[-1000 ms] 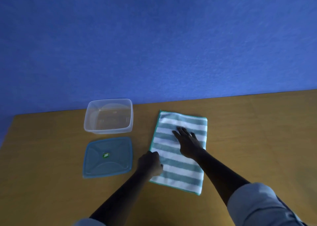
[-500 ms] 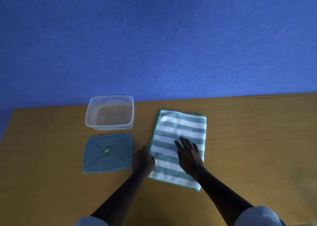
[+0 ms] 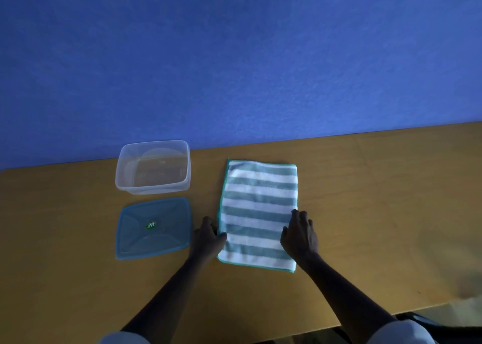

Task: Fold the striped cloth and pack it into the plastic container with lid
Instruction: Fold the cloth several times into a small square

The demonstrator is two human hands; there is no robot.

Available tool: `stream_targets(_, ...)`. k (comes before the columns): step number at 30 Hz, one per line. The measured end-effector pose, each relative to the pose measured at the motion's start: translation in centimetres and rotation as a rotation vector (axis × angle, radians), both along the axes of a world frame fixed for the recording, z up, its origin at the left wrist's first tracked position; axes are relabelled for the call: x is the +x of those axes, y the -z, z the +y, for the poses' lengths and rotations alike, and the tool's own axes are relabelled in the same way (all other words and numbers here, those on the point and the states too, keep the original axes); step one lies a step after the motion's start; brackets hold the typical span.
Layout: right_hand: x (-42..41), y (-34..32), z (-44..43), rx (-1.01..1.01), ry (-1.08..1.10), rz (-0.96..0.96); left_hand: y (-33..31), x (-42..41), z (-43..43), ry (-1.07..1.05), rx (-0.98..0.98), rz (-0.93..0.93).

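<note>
Left hand (image 3: 208,236) and right hand (image 3: 300,235): loosely open, holding nothing, flanking the near end of the green-and-white striped terry cloth (image 3: 258,213), fingertips apparently on its side edges. Cloth: flat rectangle on the yellow-brown bench (image 3: 391,200); likely light, limp, non-slip; best pinched at near corners. Translucent blue plastic lid (image 3: 154,227): flat, beside cloth. Clear rectangular plastic container (image 3: 154,167): rigid, empty, farthest.

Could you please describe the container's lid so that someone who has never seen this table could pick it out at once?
On the wooden table in front of the blue wall, look left of the striped cloth. The lid lies flat there, just nearer the person than the clear container. It alone is opaque blue, with a small green sticker at its centre.
</note>
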State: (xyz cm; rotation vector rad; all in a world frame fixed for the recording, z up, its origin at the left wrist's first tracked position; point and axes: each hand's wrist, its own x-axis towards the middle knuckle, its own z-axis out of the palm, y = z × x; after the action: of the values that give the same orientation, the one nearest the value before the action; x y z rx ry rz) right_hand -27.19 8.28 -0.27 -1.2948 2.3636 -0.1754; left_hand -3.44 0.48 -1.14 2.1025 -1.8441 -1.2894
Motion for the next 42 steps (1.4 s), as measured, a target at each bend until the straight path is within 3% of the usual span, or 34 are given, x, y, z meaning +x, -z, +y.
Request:
stream_targets(4,0.2,0.2,1.5,0.063,0.186,-0.162,0.4,1.1,0.5,0.012,0.013,-0.013)
stream_targets(11,-0.3,0.5,2.7,0.043,0.292,-0.317,-0.2,2.1,1.1,-0.036,0.043,-0.032)
stream_targets(17,-1.4,-0.7,3.7,-0.080,0.442,-0.593,-1.5,2.8,1.1,-0.113,0.053,0.230)
stream_targets(24,-4.7,-2.1,3.2,-0.068,0.473,-1.036,-2.6,3.6,-0.6,-0.307,0.453,0.577)
stream_targets(29,-7.0,-2.9,1.8,-0.080,0.564,-1.314,-2.9,2.8,-3.8,-0.390,0.506,0.709)
stream_targets(34,-8.3,-3.0,-0.6,-0.111,0.656,-1.332,-2.6,1.8,-5.9,-0.192,0.277,0.728)
stream_targets(40,-8.3,-3.1,-2.5,-0.179,0.548,-1.058,-2.2,-0.1,-8.3,-0.043,-0.039,0.457)
stream_targets(42,-8.0,-2.8,-2.9,-0.212,0.501,-0.905,-2.2,-0.6,-8.2,0.035,-0.049,0.445)
